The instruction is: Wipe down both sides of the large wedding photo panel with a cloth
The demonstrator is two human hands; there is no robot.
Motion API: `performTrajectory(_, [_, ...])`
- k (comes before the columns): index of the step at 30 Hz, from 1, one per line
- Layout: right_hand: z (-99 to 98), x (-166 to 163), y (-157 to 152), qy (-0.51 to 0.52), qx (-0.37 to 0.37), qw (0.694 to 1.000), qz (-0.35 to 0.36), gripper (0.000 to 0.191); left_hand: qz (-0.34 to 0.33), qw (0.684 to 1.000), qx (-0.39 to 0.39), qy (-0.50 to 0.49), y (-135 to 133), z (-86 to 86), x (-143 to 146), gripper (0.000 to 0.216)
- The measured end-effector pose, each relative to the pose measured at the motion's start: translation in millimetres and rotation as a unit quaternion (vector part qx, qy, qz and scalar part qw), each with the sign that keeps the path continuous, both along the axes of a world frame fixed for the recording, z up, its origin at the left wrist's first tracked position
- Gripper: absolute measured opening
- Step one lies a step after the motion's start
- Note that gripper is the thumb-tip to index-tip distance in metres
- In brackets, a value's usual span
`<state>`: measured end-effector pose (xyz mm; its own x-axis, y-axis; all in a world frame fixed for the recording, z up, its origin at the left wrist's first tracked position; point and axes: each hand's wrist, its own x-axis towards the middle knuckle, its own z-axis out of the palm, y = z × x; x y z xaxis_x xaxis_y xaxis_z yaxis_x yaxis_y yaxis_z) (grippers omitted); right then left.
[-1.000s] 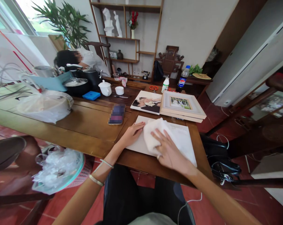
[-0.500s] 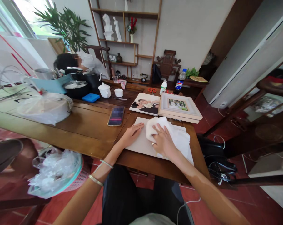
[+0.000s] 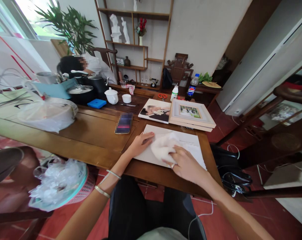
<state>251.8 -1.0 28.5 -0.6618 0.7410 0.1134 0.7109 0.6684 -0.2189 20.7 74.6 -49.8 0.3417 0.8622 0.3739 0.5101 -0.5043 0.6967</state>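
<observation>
A white cloth (image 3: 163,148), bunched up and blurred by motion, is gripped in my right hand (image 3: 187,165). It lies over the middle of a flat, pale board (image 3: 193,145) near the table's right front corner. My left hand (image 3: 142,143) rests flat on the board's left side, fingers stretched out and together, with nothing in it. Just behind the board are a photo panel (image 3: 154,111) and a framed picture (image 3: 191,111) stacked on another frame. A phone (image 3: 124,123) lies to the left of the board.
Further back stand a cola bottle (image 3: 193,87), a small white bottle (image 3: 174,92) and red-handled scissors (image 3: 162,96). Leftward are a white lidded pot (image 3: 111,96), a blue box (image 3: 97,103) and a bagged item (image 3: 46,113). A waste basket (image 3: 81,191) stands below. Another person (image 3: 98,68) leans behind the pots.
My right hand has shifted right and toward me, with its fingers closing more on the cloth. The cloth is more bunched, exposing the board's right part. My left hand has stayed put.
</observation>
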Motion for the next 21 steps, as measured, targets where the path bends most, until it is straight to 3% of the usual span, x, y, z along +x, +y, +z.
performTrajectory(6, [-8.8, -13, 62, 0.033, 0.023, 0.992, -0.118, 0.038, -0.003, 1.0, 0.006, -0.009, 2, -3.0, -1, 0.035])
performTrajectory(11, [-10.3, -51, 94, 0.016, 0.027, 0.996, -0.085, 0.041, 0.001, 1.0, 0.014, -0.006, 2, -0.7, -1, 0.03])
performTrajectory(16, [-12.8, -69, 96, 0.018, 0.049, 0.997, -0.061, 0.032, 0.006, 1.0, 0.014, 0.003, 2, 2.0, 0, 0.024])
performTrajectory(21, [-14.0, -24, 83, 0.003, 0.053, 0.994, -0.097, 0.031, -0.005, 1.0, 0.007, -0.002, 2, -1.2, -1, 0.033])
